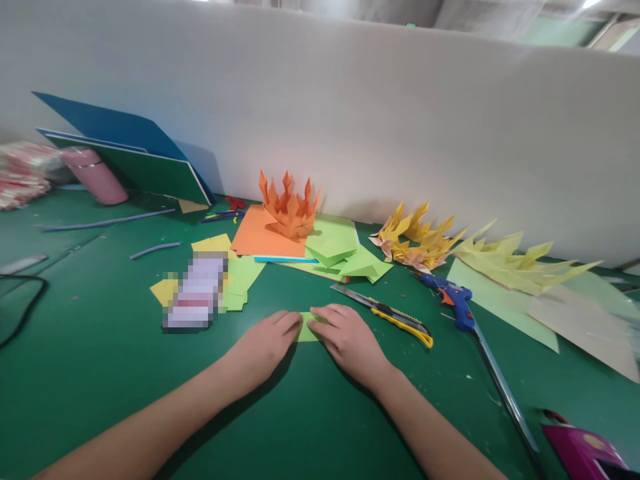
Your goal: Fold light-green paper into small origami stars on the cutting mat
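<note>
A small light-green piece of paper (pixel 309 328) lies on the green table between my two hands. My left hand (pixel 270 343) holds its left edge, fingers together and bent down onto it. From the other side, my right hand (pixel 345 337) presses on the paper with its fingertips close together. The thumbs are mostly hidden, and the paper's folds are too small to make out. Just right of my right hand lies a yellow utility knife (pixel 395 317) with its blade out. Beyond my left hand are light-green paper sheets (pixel 245 277) and a phone with a blurred screen (pixel 197 291).
An orange paper crown (pixel 293 217) stands on orange and green sheets at the back. Yellow (pixel 420 240) and pale-green paper crowns (pixel 525 260) are to the right. A blue glue gun (pixel 453 300) lies there too. A pink bottle (pixel 95 177) leans at left.
</note>
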`<state>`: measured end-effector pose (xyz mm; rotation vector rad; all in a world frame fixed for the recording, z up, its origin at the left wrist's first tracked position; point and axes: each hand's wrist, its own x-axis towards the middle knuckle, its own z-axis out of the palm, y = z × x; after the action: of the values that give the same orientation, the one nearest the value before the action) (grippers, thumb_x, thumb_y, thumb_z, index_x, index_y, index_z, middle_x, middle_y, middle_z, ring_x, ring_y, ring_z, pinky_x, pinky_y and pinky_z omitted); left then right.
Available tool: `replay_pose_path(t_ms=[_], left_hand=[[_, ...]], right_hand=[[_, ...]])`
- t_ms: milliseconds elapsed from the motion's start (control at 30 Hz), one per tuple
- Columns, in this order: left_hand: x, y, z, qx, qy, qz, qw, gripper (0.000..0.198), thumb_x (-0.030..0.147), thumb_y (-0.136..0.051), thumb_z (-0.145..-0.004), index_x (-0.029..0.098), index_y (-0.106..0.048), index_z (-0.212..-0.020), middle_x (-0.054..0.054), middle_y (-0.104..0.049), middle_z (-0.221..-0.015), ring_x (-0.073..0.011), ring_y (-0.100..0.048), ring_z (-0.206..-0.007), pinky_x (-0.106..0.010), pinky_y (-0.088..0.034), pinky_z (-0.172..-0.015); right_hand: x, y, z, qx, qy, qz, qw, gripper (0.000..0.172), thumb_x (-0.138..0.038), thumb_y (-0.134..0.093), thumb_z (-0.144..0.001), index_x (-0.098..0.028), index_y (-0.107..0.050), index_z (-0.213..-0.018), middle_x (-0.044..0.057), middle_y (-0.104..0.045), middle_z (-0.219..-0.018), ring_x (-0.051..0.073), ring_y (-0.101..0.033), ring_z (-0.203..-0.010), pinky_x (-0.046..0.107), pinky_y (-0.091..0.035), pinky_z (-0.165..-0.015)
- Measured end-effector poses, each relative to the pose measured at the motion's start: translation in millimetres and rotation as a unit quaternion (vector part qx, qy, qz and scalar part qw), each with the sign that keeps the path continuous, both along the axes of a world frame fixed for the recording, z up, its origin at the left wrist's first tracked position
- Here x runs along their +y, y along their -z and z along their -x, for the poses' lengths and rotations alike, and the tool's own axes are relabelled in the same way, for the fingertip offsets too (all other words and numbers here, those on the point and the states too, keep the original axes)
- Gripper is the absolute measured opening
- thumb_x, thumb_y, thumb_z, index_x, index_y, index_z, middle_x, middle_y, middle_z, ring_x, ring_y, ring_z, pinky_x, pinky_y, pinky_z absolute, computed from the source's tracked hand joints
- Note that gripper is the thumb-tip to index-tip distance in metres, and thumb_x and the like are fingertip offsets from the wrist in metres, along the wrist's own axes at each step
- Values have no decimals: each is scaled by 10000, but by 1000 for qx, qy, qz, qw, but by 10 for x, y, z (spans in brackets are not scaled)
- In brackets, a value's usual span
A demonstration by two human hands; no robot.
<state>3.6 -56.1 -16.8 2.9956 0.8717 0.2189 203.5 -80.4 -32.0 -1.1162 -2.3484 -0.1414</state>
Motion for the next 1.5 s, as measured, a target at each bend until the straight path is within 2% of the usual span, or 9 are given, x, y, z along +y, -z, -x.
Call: replay_pose_path(t_ms=[200,433,533,700,867,1033,1133,1333,1500], left_hand=[[-20,22,10,-6,5,-38,999,409,-21,-374,-798,68,-504,-1176,-142,-576,-1142,-236,-548,-1007,-363,-484,-873],[-13,-3,2,4,6,-6,1000,454,-33,-369,-769,104,-507,-1179,-125,-579,-1106,-220,-546,-975,-348,-489,-832],[-11,-9,-3,9,3,4,1000,448,-36,-375,-765,108,-514,-1165,-122,-582,-1094,-217,-544,-980,-346,-487,-843],[-27,-16,-9,-9,-13,2,1000,420,-10,-366,-807,127,-507,-1178,-119,-567,-1146,-211,-548,-983,-355,-490,-852],[-27,2,2,-17,-11,-12,1000,360,18,-369,-840,122,-522,-1149,-130,-568,-1169,-222,-547,-980,-380,-493,-847],[-13,2,14,-21,-5,-14,1000,354,-1,-400,-825,115,-530,-1133,-133,-565,-1182,-221,-549,-983,-373,-493,-846],[-9,-14,16,-19,5,-9,1000,375,-28,-417,-795,97,-533,-1129,-145,-566,-1176,-228,-548,-988,-373,-493,-845],[6,-20,1,-11,7,-20,1000,328,16,-423,-837,108,-534,-1131,-126,-577,-1142,-226,-548,-975,-387,-477,-877],[-19,-81,-29,13,-15,-4,1000,297,43,-451,-845,122,-541,-1116,-114,-582,-1096,-229,-543,-970,-378,-490,-840]], right_hand=[[11,-13,-6,-7,-4,-2,1000,234,-113,-477,-875,-173,-665,-1000,85,-671,-1070,227,-566,-925,368,-478,-794],[7,-9,-2,15,4,19,1000,248,-132,-442,-894,-176,-667,-988,77,-673,-1075,220,-570,-940,371,-464,-823],[11,-17,21,26,14,21,999,257,-171,-426,-912,-175,-648,-1043,77,-674,-1081,219,-567,-958,388,-447,-842],[17,-27,105,-18,26,15,999,283,-187,-419,-917,-144,-615,-1115,91,-653,-1134,233,-542,-996,403,-418,-864],[-10,-54,117,-11,48,15,999,258,-159,-421,-898,-146,-640,-1033,84,-665,-1071,234,-525,-986,393,-394,-877],[-39,-104,-13,25,87,7,996,217,-128,-446,-863,-150,-662,-849,74,-676,-890,234,-527,-909,386,-394,-837],[-42,-110,-75,37,105,11,994,231,-140,-440,-871,-159,-661,-808,68,-674,-877,228,-528,-892,389,-394,-833],[-36,-48,58,1,76,8,997,295,-163,-401,-899,-119,-610,-1104,107,-637,-1095,246,-515,-974,400,-417,-847],[-50,-46,184,-45,66,47,996,312,-157,-387,-903,-100,-579,-1143,133,-618,-1082,247,-527,-939,390,-447,-800]])
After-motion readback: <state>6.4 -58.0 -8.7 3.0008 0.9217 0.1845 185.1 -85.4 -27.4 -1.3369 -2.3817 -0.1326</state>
